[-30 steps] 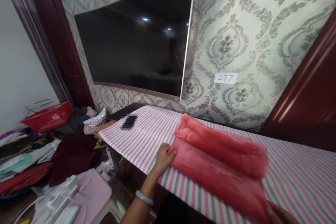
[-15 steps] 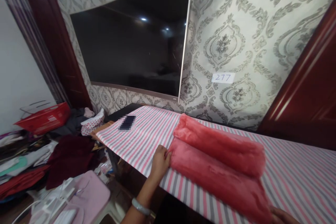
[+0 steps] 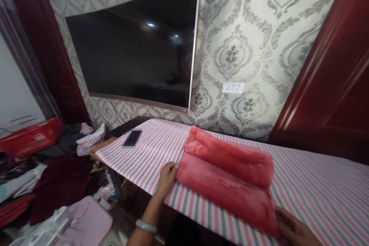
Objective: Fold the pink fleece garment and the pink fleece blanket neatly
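Blanket: I am seeing the folded, fluffy coral-red fleece blanket (image 3: 227, 177) lying by the table's (image 3: 317, 196) near edge.
Left hand (image 3: 168, 175): fingers curling, gripping the blanket's left end.
Right hand (image 3: 291, 230): resting against its right corner; grip hidden.

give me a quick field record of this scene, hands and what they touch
left hand: at the left end of the folded red fleece, fingers on its edge
right hand: at the fleece's near right corner; grip partly out of frame
fleece: folded in two thick layers, lying flat
surface: pink, grey and white striped cloth
also on cloth: dark phone, apart from the fleece
wall: large dark screen, paper label 277
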`<action>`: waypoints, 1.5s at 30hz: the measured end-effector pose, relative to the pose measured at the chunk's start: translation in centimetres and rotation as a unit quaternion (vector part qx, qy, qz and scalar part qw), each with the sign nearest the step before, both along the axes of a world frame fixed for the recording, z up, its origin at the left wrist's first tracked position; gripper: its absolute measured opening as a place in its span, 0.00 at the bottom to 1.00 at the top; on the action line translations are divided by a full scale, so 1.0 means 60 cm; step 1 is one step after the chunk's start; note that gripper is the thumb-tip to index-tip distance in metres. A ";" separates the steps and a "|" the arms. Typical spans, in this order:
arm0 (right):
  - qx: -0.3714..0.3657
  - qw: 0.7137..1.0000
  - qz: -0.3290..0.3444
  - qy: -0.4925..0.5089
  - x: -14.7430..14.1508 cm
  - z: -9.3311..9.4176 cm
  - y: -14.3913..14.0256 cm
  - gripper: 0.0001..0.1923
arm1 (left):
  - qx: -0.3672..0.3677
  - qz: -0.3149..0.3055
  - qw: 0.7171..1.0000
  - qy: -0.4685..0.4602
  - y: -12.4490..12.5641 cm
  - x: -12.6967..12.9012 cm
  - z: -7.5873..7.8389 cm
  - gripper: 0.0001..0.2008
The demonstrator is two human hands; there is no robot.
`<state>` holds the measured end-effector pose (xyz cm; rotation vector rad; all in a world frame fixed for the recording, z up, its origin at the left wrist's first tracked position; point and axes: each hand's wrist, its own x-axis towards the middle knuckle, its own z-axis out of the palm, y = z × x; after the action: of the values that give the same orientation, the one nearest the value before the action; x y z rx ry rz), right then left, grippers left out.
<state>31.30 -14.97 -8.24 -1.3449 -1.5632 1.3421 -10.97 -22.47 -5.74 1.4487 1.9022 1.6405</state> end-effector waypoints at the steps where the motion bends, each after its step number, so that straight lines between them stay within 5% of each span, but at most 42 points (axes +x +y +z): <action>1: 0.012 1.000 0.005 0.010 -0.003 0.003 -0.004 0.27 | -0.004 -0.006 1.000 -0.001 0.000 0.000 0.001 0.21; 6: 0.027 0.999 -0.007 0.042 -0.029 0.026 -0.024 0.30 | -0.034 -0.026 0.999 0.017 0.006 -0.002 0.009 0.22; 13: -0.009 0.997 -0.036 0.066 -0.054 0.039 -0.035 0.14 | -0.056 -0.015 0.998 0.024 0.011 -0.010 0.019 0.24; 18: 0.020 0.992 -0.078 0.102 -0.028 0.033 -0.038 0.20 | -0.040 0.032 0.999 -0.015 0.005 -0.010 0.030 0.24; 24: -0.027 0.997 -0.055 0.045 -0.027 0.041 -0.036 0.30 | -0.086 -0.009 0.994 0.063 0.010 0.005 0.035 0.25; 31: 0.190 0.969 -0.121 -0.101 -0.048 0.039 -0.029 0.21 | -0.091 0.006 0.992 0.090 0.016 0.001 0.034 0.23; 40: 0.088 0.990 -0.110 -0.023 -0.025 0.007 -0.017 0.20 | -0.128 0.015 0.986 0.103 0.024 -0.012 0.024 0.23; 45: 0.255 0.944 -0.187 -0.098 -0.007 0.057 0.014 0.24 | -0.037 0.061 0.982 0.176 0.072 -0.039 0.049 0.38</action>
<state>30.90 -14.11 -4.80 -1.3709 -1.5404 0.5343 -13.30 -18.14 -2.83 1.7137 2.2534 1.4175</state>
